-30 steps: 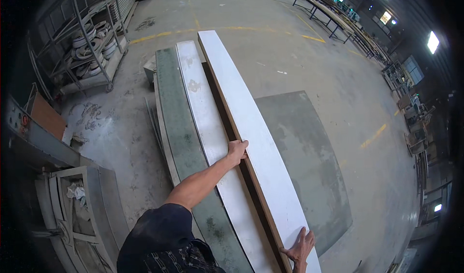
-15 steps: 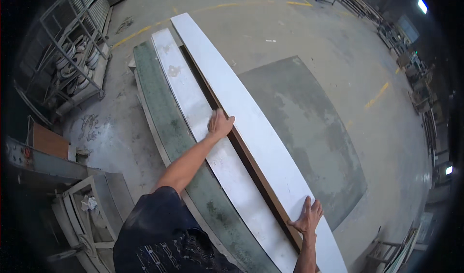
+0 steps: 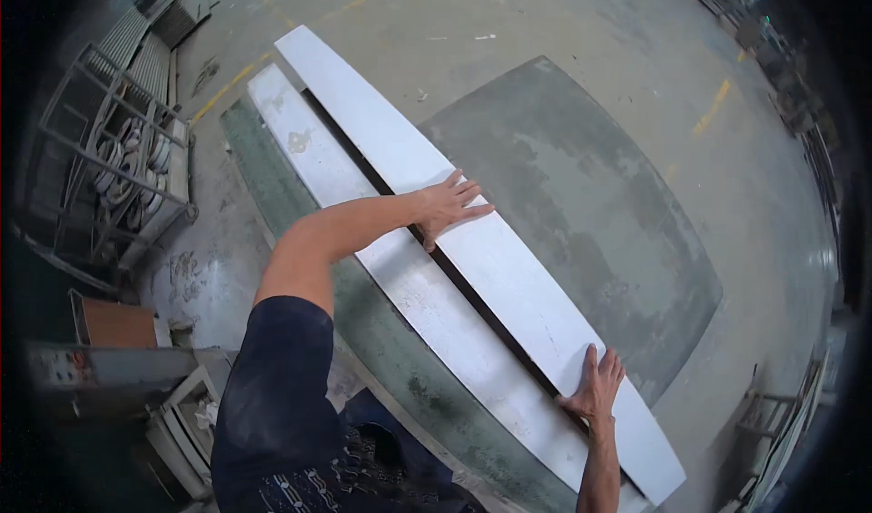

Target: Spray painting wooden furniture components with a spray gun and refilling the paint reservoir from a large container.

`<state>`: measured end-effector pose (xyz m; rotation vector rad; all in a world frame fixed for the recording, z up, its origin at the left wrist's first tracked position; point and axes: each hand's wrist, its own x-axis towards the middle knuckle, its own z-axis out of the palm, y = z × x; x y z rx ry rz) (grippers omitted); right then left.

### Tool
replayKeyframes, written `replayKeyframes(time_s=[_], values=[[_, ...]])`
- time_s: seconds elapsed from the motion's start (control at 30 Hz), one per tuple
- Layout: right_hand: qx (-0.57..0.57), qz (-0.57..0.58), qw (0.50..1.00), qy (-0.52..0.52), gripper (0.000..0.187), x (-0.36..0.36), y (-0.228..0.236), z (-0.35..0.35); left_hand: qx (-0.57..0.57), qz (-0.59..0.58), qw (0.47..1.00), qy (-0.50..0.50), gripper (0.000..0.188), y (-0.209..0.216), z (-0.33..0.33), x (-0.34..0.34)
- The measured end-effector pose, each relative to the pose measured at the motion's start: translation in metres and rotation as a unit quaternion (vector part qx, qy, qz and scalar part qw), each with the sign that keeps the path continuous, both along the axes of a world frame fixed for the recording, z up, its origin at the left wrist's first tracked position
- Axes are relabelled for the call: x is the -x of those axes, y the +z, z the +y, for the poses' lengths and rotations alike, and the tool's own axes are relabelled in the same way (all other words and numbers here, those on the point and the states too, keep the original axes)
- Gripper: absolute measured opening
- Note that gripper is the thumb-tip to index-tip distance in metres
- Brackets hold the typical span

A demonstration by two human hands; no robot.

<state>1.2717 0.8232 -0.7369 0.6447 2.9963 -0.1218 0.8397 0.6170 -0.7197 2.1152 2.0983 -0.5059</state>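
Note:
A long white board [image 3: 509, 268] runs slantwise from the upper left to the lower right. My left hand [image 3: 445, 206] rests on its middle, fingers spread across the top and thumb down at the left edge. Nearer its lower right end lies my right hand [image 3: 596, 388], palm side down, fingers apart, its thumb at the same edge. To the left, a second white board [image 3: 418, 299] with stains and scuffs lies alongside. A dark gap separates much of the two boards. My left forearm crosses above the second board.
A green, blotched surface [image 3: 363, 322] shows left of the boards; a large grey-green panel [image 3: 590, 204] shows to their right. At the left stands a metal rack cart [image 3: 136, 163] holding coiled material. A brown panel [image 3: 116, 322] and machine frames are beside me at the lower left.
My left hand has gone from the board's left edge to its top, and its fingers have spread. My right hand stays on the board. The view has shifted, bringing the board's near end into sight.

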Motion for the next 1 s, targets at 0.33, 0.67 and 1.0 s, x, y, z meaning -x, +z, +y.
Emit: replayKeyframes(time_s=[0.33, 0.67, 1.0], values=[[0.014, -0.137, 0.982, -0.133, 0.118, -0.056, -0.034, 0.039, -0.034, -0.139, 0.986, -0.084, 0.13, -0.087, 0.114, -0.035], [0.058, -0.009, 0.998, 0.004, 0.118, 0.002, -0.146, 0.115, -0.025, -0.077, 0.996, 0.032, 0.15, -0.145, 0.091, 0.027], [0.074, -0.012, 0.997, 0.023, 0.117, 0.023, -0.155, 0.13, -0.036, -0.024, 0.999, 0.029, 0.139, -0.139, 0.102, 0.028]])
